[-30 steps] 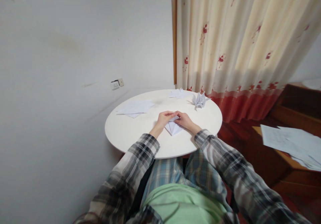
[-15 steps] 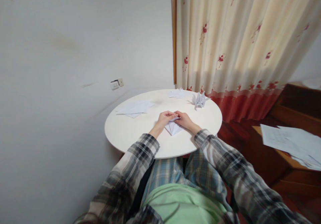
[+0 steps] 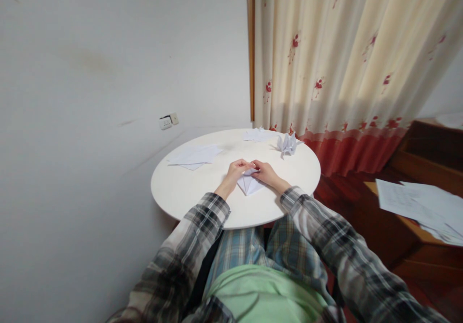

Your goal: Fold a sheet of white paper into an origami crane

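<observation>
A piece of folded white paper [image 3: 249, 186] lies on the round white table [image 3: 188, 193], its pointed corner toward me and creases running up from that point. My left hand [image 3: 237, 171] is closed on the paper's far left part, fingertips pinched near its top. From the other side my right hand [image 3: 265, 172] grips the far right part, its thumb and fingers meeting the left fingertips. The far edge of the paper is hidden under my fingers.
Flat white sheets [image 3: 197, 156] lie at the table's left. Folded paper shapes [image 3: 287, 144] stand at the back right, beside more paper [image 3: 256, 134]. A wall [image 3: 90, 168] borders the left, a curtain [image 3: 336, 72] the back. Written sheets [image 3: 423, 205] rest on brown furniture at right.
The folded paper has turned very slightly, its near point shifting a little left. Both hands stay almost in place, with small finger movements.
</observation>
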A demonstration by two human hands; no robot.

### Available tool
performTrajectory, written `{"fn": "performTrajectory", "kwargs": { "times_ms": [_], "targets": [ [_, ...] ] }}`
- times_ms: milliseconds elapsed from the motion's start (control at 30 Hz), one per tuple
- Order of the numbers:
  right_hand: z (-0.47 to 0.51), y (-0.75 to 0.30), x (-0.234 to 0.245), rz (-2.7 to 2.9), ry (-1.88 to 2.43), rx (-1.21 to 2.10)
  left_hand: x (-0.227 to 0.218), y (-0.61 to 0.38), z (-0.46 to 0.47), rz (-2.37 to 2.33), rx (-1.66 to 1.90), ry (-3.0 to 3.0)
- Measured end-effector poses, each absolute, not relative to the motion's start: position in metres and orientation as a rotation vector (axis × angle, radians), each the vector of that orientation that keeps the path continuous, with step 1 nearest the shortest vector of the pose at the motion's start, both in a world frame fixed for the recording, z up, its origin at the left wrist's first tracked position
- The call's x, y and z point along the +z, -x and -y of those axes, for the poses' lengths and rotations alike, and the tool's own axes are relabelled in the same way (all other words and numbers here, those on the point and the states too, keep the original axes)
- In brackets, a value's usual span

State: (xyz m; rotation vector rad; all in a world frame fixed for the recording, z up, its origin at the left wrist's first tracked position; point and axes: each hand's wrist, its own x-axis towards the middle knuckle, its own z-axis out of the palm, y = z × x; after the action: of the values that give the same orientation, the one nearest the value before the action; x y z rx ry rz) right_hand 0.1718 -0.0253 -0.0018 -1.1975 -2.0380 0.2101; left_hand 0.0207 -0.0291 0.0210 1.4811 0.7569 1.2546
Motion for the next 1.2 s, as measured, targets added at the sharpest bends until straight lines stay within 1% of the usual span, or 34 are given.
{"fn": "performTrajectory", "kwargs": {
  "times_ms": [133, 367, 700, 1200],
  "targets": [
    [0.025, -0.172, -0.002, 2.031, 1.197, 0.206, 0.019, -0.02, 0.024, -0.748, 1.3, -1.441],
    [0.021, -0.173, -0.003, 2.044, 1.238, 0.179, 0.007, -0.02, 0.012, -0.792, 1.266, -1.456],
    [0.017, -0.173, -0.002, 1.984, 1.32, 0.171, -0.008, -0.009, -0.006, -1.164, 1.262, -1.696],
    [0.017, -0.172, 0.001, 1.976, 1.435, 0.203, -0.001, -0.006, 0.0, -1.273, 1.157, -1.878]
  ]
}}
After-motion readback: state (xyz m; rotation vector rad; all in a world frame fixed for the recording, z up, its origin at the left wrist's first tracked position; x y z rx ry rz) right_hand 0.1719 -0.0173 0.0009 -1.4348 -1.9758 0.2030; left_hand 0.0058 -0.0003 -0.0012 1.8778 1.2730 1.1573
